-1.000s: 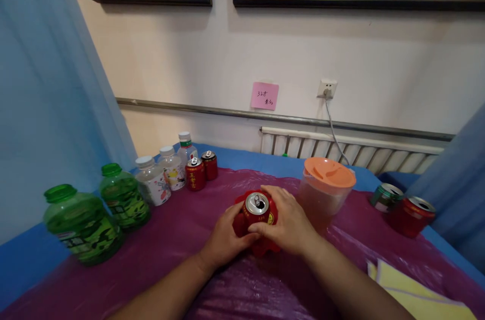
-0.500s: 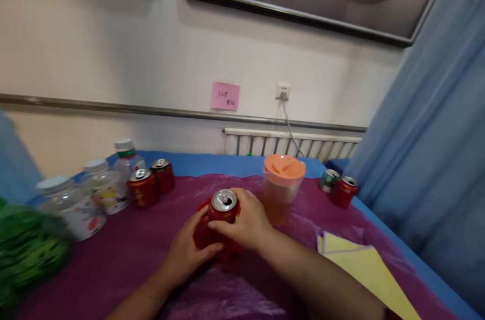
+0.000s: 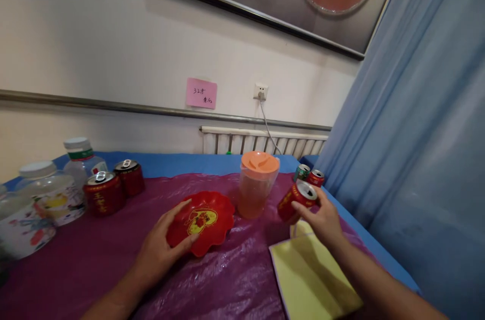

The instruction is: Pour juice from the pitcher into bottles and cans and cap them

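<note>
A red drink can (image 3: 291,203) with its top opened is held tilted in my right hand (image 3: 322,216), thumb on the near side and fingers behind. It hangs over the far edge of a yellow cloth (image 3: 310,269). On the purple sheet lies a red plate (image 3: 220,224) with a scalloped rim and a yellow print in its middle. My left hand (image 3: 164,239) rests at the plate's left edge, thumb and fingers spread apart over the rim. Between plate and can stands a clear pitcher (image 3: 252,201) with an orange lid and amber liquid inside.
Two red cans (image 3: 104,198) and several clear bottles with white caps (image 3: 51,196) stand on the left. At the back right are a green can (image 3: 302,172) and another red can (image 3: 316,177). A blue curtain (image 3: 397,123) borders the right side.
My right hand has lifted the can off the red plate and carried it right, past the pitcher. The left hand stays by the plate. The view has turned right.
</note>
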`<state>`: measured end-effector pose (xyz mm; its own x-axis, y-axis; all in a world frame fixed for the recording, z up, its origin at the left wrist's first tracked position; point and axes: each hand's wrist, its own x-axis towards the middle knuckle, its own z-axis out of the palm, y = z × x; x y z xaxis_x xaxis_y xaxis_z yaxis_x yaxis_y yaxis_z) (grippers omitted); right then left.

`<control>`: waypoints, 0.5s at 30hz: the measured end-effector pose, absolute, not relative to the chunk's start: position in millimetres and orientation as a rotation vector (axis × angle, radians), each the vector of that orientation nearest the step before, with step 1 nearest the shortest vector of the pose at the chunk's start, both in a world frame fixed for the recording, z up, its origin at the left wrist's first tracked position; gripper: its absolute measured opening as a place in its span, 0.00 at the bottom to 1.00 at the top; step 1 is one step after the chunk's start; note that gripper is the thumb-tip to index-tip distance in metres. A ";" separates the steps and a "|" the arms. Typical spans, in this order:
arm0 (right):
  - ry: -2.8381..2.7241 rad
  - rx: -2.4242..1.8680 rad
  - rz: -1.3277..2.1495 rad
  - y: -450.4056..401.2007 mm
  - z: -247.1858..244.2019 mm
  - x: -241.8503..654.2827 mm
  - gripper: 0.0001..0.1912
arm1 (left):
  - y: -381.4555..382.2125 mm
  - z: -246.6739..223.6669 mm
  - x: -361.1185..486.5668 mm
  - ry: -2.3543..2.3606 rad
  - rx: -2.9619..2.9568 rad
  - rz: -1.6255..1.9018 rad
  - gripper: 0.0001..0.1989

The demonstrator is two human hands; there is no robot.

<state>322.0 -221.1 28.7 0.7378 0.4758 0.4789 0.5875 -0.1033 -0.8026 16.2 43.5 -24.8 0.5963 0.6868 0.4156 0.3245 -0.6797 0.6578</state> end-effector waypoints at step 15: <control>-0.299 -2.327 -0.290 -238.2 -38.0 476.3 0.37 | 58.2 -30.0 17.0 0.821 2.290 0.953 0.34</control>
<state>476.3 -238.2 -38.0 0.9468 0.1270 0.2959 0.2994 -0.6852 -0.6640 17.0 58.2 -30.0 0.5682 0.6970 0.4374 0.3290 -0.6796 0.6557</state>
